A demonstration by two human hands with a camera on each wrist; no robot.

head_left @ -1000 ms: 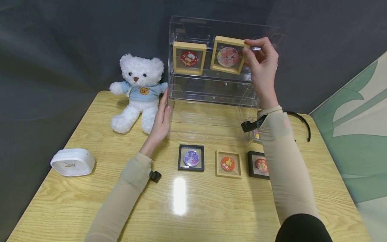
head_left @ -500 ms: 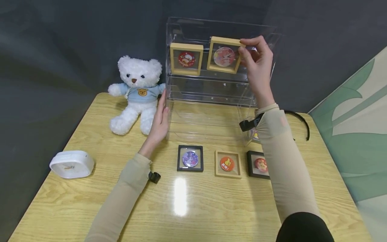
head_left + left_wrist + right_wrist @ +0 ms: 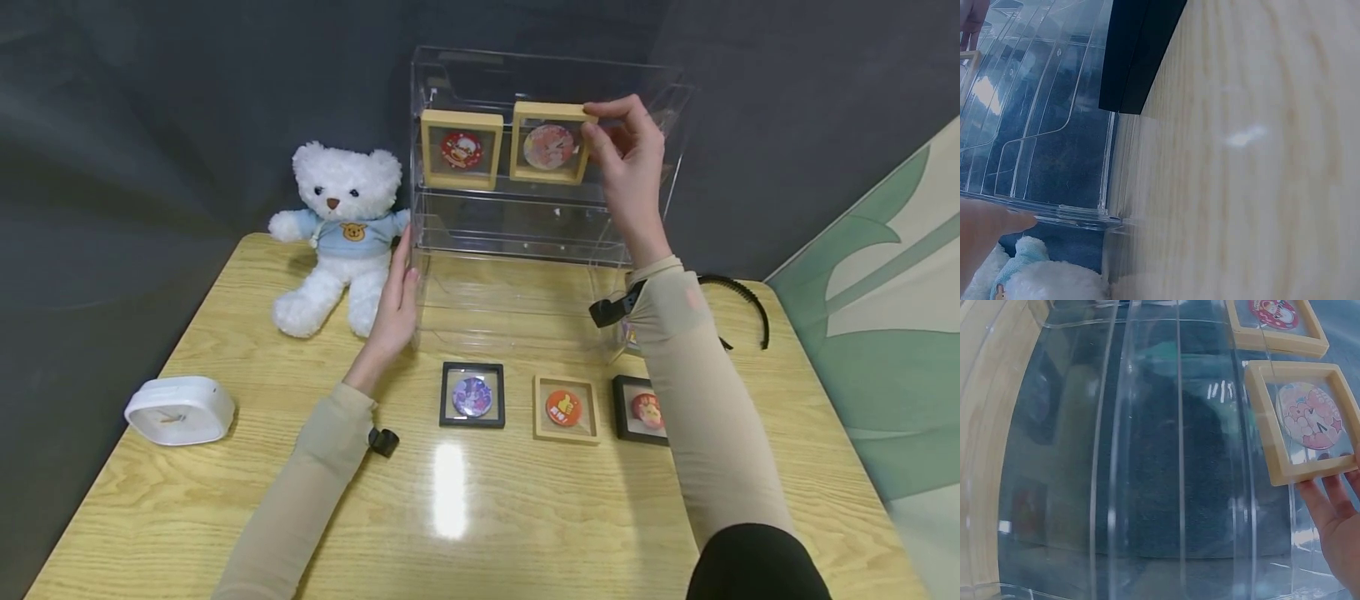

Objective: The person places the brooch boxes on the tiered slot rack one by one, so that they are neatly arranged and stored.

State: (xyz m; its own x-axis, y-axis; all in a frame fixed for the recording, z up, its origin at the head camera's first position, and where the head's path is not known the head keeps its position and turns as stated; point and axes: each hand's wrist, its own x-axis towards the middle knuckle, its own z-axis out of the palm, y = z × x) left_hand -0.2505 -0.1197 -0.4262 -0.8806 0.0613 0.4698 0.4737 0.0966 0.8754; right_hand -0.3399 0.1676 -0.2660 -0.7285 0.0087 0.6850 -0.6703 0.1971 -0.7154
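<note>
My right hand (image 3: 630,167) pinches the right edge of a light wood frame with a pink round badge (image 3: 550,147), upright at the top tier of a clear acrylic display rack (image 3: 525,225). In the right wrist view the fingers (image 3: 1319,506) lie along that frame's edge. To its left on the same tier stands another light wood frame with a red badge (image 3: 461,150), a narrow gap between them. My left hand (image 3: 397,308) rests with straight fingers against the rack's left side; in the left wrist view part of it (image 3: 991,228) shows beside the clear wall.
In front of the rack lie a black frame with a purple badge (image 3: 472,396), a wood frame with an orange badge (image 3: 565,408) and a black frame (image 3: 637,409) partly behind my right sleeve. A white teddy bear (image 3: 341,242) and a white clock (image 3: 180,410) are at left.
My right hand has moved left and slightly down with the pink-badge frame, which now stands straighter and closer to the red-badge frame. The left hand stays against the rack.
</note>
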